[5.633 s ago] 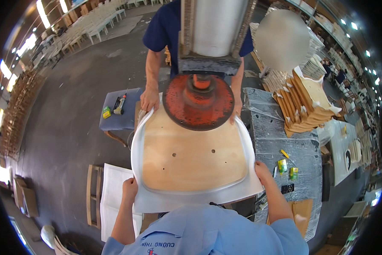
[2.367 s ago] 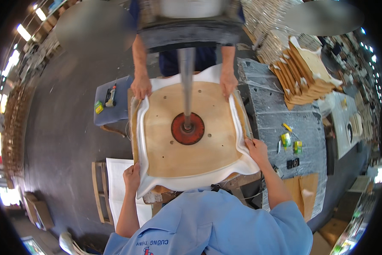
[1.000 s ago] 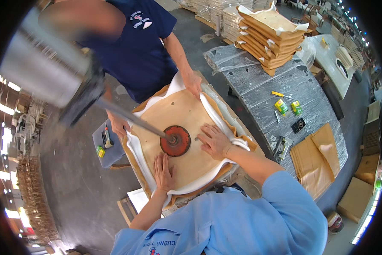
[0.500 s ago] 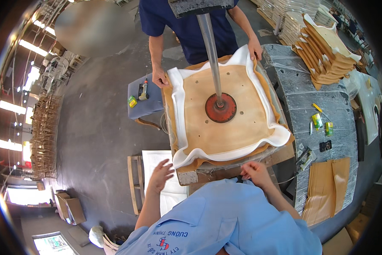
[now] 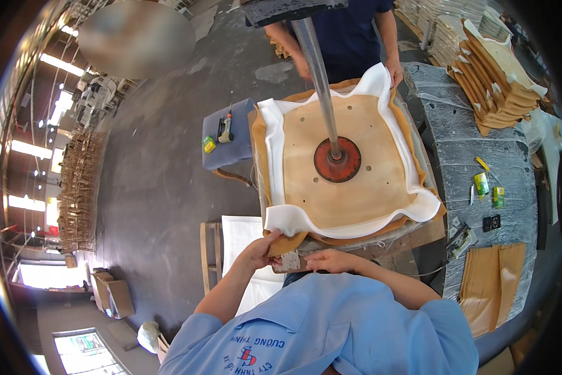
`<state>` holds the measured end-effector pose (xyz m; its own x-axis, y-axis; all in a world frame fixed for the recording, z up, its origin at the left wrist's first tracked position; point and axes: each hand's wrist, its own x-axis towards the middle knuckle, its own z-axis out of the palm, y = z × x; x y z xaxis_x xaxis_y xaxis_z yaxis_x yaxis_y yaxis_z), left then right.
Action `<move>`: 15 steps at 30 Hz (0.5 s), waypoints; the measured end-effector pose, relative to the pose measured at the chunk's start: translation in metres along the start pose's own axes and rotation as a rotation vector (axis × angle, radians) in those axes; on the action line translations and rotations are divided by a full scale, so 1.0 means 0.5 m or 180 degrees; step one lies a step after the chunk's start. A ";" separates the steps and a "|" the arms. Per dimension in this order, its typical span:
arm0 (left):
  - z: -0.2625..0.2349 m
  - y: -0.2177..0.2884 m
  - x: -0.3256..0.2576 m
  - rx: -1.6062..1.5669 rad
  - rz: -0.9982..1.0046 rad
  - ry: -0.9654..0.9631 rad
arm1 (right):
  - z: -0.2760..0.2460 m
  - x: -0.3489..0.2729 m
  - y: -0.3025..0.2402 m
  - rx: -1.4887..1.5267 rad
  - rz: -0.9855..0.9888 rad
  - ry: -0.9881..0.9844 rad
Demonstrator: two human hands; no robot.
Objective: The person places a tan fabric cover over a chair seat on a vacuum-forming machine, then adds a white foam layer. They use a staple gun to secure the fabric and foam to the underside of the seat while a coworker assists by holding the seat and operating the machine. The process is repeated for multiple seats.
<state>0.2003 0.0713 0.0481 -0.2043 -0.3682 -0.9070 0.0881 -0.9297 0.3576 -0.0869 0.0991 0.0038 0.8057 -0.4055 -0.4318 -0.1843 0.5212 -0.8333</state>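
Just beyond our light-blue shirt [image 5: 331,315], our two hands are near each other but apart. Our left hand [image 5: 257,253] is pinched on the brown cover [image 5: 288,244] at its near left corner, thumb over the edge. Our right hand [image 5: 334,261] is curled at the near edge of the press bed [image 5: 412,240]; we cannot tell whether its fingertips grip anything.

The plywood seat panel [image 5: 321,211] lies flat in front of us on the press bed, underside up as we judge from its drilled holes. White padding [image 5: 284,219] stands ruffled around it, with the brown cover showing outside that. A red pressing disc [image 5: 351,165] on a steel rod [image 5: 318,81] bears on the panel's middle.

We take the step in hand to be straightening the cover at this corner. The next move calls for an even pull, drawing cover and padding inward together without a crease, while the panel stays centred under the disc.

To our right, the plastic-wrapped worktop [image 5: 450,150] carries folded brown sheets [image 5: 481,281]. At the panel's far right corner, a co-worker's hand [image 5: 394,74] is at the cover. Beyond the worktop's near half rises a stack of padded seats [image 5: 493,94].
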 end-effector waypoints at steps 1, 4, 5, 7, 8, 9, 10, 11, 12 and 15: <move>-0.001 0.009 0.004 0.0001 0.0017 -0.0169 | 0.011 0.020 0.005 0.0255 0.0001 -0.0132; 0.016 0.009 0.011 0.0427 0.0240 -0.0057 | 0.029 0.054 -0.011 0.0546 0.0159 -0.0361; 0.029 0.016 0.011 0.0650 0.0374 0.0046 | 0.048 0.063 -0.009 0.0722 0.0078 -0.0333; 0.045 0.040 -0.005 0.1087 0.0177 -0.0098 | 0.070 0.083 -0.006 0.1219 0.0210 -0.0259; 0.044 0.043 -0.008 0.1288 0.0132 -0.0156 | 0.085 0.092 -0.005 0.1693 0.0282 0.0032; 0.046 0.048 -0.009 0.1618 0.0095 -0.0149 | 0.095 0.100 -0.008 0.2142 0.0342 0.0332; 0.046 0.049 -0.007 0.1943 0.0059 -0.0139 | 0.107 0.105 -0.024 0.2589 0.0402 0.0631; 0.044 0.051 -0.006 0.2274 0.0024 -0.0132 | 0.122 0.100 -0.036 0.2781 0.0483 0.0969; 0.050 0.056 -0.002 0.2327 0.0096 -0.0252 | 0.128 0.105 -0.029 0.2705 0.0423 0.1273; 0.044 0.049 0.009 0.2509 0.0152 -0.0502 | 0.153 0.158 0.029 0.2513 0.0202 0.2192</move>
<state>0.1800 0.0469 0.0576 -0.3581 -0.3495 -0.8658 -0.6017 -0.6227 0.5002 0.0170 0.1319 -0.0160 0.2673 -0.5708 -0.7763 0.4040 0.7978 -0.4475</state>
